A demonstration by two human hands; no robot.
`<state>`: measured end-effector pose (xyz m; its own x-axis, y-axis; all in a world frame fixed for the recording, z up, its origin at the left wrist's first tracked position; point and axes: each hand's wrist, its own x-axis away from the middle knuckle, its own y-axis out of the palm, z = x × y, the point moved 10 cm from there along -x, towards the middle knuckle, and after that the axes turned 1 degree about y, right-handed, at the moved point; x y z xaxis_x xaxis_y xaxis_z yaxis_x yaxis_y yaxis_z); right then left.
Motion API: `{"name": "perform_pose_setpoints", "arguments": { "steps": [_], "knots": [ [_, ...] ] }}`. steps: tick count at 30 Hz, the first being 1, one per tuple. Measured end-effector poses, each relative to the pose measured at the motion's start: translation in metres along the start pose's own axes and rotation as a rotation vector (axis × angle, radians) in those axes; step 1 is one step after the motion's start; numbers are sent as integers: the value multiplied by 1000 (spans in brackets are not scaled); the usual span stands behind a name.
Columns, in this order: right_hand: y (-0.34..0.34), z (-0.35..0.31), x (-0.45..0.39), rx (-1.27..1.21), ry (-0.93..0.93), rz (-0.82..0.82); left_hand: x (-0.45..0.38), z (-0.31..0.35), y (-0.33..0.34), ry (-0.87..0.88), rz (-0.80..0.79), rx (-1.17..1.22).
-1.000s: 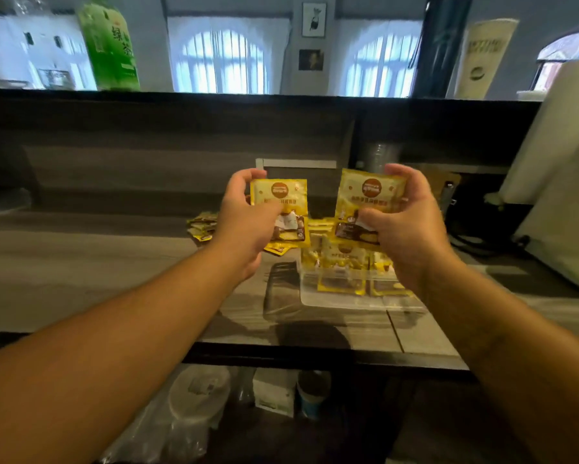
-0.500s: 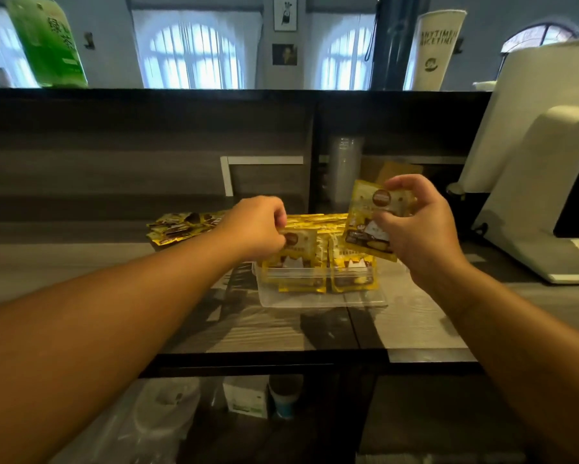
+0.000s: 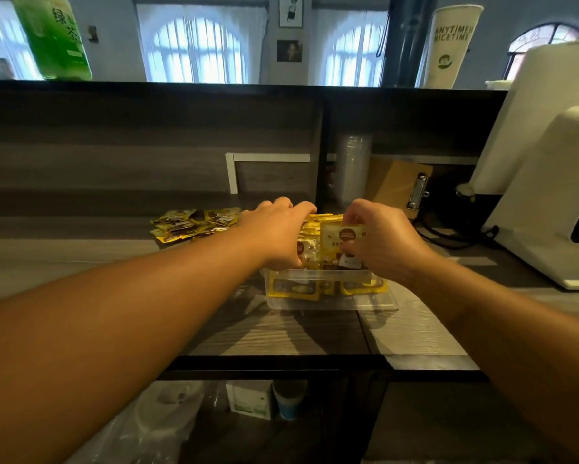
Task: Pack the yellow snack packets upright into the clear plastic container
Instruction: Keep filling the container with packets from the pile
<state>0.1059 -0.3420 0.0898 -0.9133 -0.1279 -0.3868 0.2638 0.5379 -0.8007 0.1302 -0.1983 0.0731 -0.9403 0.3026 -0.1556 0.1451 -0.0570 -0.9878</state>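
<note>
Over the clear plastic container [image 3: 331, 304] on the wooden counter [image 3: 97, 256], both my hands work at the standing row of yellow snack packets [image 3: 321, 218]. My right hand [image 3: 381, 242] pinches one packet [image 3: 343, 234] by its top edge, thumb and fingers clamped on it, label toward me, its lower end going down just inside the near right part of the tub. My left hand [image 3: 278, 234] is curled down over the packets on the left; whether it grips one or merely presses them back, I cannot tell, since the fingers are hidden behind the knuckles.

More packets lie in a loose heap [image 3: 194, 224] on the counter to the left, well apart from the tub (so the job is, by my reckoning, only partly done).

The risks, as I judge them: the slack foil may buckle against its neighbours and slump flat rather than stand; letting go with the left too soon could let the row fan forward; and a hard downward push might slide the light tub toward the counter's edge.
</note>
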Motion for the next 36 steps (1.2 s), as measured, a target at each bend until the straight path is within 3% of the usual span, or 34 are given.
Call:
{"name": "perform_pose_setpoints", "arguments": {
  "steps": [4, 8, 12, 15, 19, 25, 32, 36],
  "knots": [
    [9, -11, -9, 369, -68, -55, -6, -1, 9, -13, -59, 12],
    [21, -8, -16, 495, -21, -205, -7, -2, 9, -28, -39, 36],
    [24, -13, -20, 500, -23, -262, -2, -16, 9, -82, -69, 453],
    [24, -29, -25, 403, -4, -259, 7, -41, -3, -120, 71, 612],
    [31, -79, -25, 245, -113, -150, 28, -93, -2, -220, 228, 498],
    [78, -154, -24, 184, -256, -191, 65, -186, 36, -388, 156, 279],
    [178, -182, -50, 253, -102, -400, 98, -241, 59, -449, 213, 261],
    [217, -180, -71, 368, -29, -384, 102, -247, 57, -462, 313, 376]
  ]
}}
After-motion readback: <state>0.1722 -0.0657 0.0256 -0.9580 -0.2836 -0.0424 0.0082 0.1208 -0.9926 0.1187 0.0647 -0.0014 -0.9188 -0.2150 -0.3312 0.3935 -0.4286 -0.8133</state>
